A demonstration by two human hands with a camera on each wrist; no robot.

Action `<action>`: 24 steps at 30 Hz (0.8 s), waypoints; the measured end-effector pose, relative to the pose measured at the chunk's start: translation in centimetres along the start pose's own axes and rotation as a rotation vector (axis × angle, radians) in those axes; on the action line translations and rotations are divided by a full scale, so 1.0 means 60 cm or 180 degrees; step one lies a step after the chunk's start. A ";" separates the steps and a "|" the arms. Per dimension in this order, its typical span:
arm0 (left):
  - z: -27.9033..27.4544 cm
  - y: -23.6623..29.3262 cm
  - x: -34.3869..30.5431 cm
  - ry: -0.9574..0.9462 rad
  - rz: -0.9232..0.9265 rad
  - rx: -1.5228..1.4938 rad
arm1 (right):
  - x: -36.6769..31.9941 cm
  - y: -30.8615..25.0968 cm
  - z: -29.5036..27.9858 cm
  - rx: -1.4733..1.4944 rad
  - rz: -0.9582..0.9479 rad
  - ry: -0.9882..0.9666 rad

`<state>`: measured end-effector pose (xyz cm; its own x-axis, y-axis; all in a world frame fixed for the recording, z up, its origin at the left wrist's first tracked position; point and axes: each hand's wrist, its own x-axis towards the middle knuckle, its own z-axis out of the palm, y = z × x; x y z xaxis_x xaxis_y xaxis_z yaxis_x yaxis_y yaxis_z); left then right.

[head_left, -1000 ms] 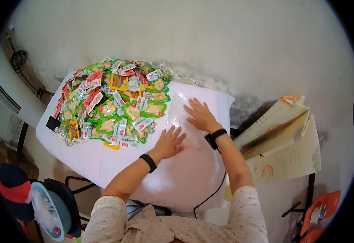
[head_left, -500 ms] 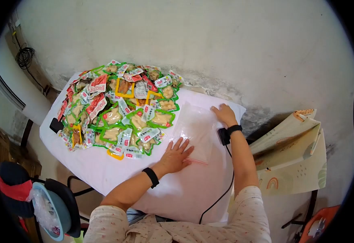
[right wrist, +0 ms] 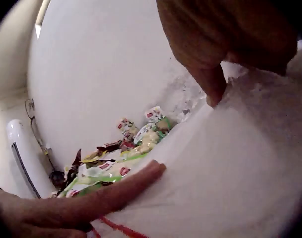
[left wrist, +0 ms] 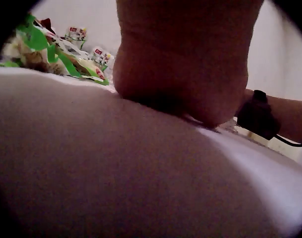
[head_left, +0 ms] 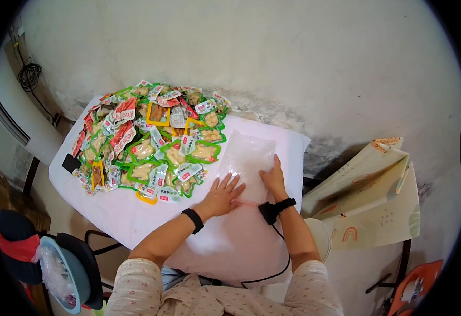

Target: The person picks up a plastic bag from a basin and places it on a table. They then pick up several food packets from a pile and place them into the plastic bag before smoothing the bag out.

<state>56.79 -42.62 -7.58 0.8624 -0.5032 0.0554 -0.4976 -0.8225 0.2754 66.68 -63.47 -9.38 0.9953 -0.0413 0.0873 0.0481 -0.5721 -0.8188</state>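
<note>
A clear plastic zip bag [head_left: 249,152] with a pinkish-red seal strip [head_left: 247,202] lies flat on a white-covered table [head_left: 204,268]. My left hand [head_left: 222,196] rests palm down near the strip, fingers spread over the bag's left side. At the bag's right side is my right hand [head_left: 273,179], its thumb and fingers apart and touching the film. In the right wrist view, the right hand [right wrist: 225,39] sets a fingertip on the film, while the left hand [right wrist: 111,198] lies beside the red strip. The left wrist view shows mostly the heel of the left hand [left wrist: 180,64].
Left of the bag is a large heap of sealed snack packets [head_left: 151,142] with green, red and yellow edges. A folded patterned mat [head_left: 367,189] leans right of the table. A blue basin [head_left: 69,276] holds clear plastic at lower left. A black cable [head_left: 272,274] trails from my right wrist.
My right hand first slid right across the bag to the table's far right, then came back nearer and leftward. The left hand stays on the bag near the strip, moving only slightly.
</note>
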 end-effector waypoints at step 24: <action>-0.115 0.002 -0.345 0.0096 -0.1113 0.0018 | -0.053 -0.077 0.006 -0.1941 -0.1175 -0.0548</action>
<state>39.53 -30.46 -2.06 0.9831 -0.1829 -0.0129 -0.1722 -0.9452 0.2773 63.32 -60.39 -6.12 0.9248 0.3430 0.1649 0.3777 -0.8802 -0.2874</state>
